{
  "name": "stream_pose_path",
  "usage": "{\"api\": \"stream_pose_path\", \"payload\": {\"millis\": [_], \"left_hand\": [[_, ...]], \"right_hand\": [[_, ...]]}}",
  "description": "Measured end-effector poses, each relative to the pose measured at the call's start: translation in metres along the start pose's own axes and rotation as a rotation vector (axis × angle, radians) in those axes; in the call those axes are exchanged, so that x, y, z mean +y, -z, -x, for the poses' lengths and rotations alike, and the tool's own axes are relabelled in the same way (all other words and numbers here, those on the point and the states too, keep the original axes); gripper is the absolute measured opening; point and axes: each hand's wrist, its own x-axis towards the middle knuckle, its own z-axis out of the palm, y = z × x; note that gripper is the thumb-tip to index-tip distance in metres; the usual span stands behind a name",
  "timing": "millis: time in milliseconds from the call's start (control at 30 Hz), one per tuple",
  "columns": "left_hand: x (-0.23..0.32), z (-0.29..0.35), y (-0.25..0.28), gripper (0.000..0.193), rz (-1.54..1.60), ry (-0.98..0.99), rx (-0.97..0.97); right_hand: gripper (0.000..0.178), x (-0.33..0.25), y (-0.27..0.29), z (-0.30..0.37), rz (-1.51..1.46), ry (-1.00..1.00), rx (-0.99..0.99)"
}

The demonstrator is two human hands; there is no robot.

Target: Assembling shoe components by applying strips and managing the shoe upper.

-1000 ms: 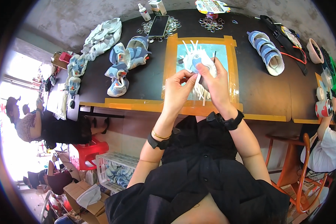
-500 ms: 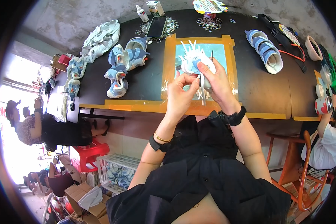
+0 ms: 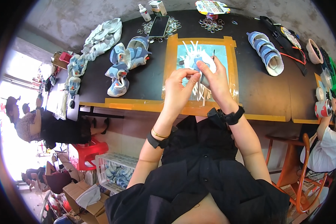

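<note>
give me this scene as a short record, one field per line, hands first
right hand: holds a white-and-blue piece fringed with white strips, thumb on top
left hand: thumb and forefinger together at the piece's near side; what they pinch is unclear
under the hands: pale blue sheet framed by amber tape
left of sheet: blue-and-white shoe pieces
right of sheet: row of blue-and-white shoe uppers
beyond sheet: phone among small loops
surface: black table

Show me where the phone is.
In the head view, the phone lies left of centre near the top, among small loops, just below a small box.
</note>
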Motion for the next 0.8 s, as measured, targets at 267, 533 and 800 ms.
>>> {"api": "stream_pose_path", "payload": {"millis": [267, 533, 800], "left_hand": [[0.009, 0.000, 0.001, 0.019, -0.040, 0.210, -0.154], [-0.018, 0.005, 0.002, 0.023, 0.441, 0.355, -0.344], [-0.015, 0.018, -0.002, 0.019, 0.543, 0.485, -0.392]], "right_hand": [[0.026, -0.004, 0.001, 0.000, 0.116, 0.074, -0.006], [0.025, -0.003, 0.000, 0.002, 0.127, 0.045, -0.016], [0.028, -0.003, 0.014, -0.012, -0.242, -0.042, 0.070]]}}
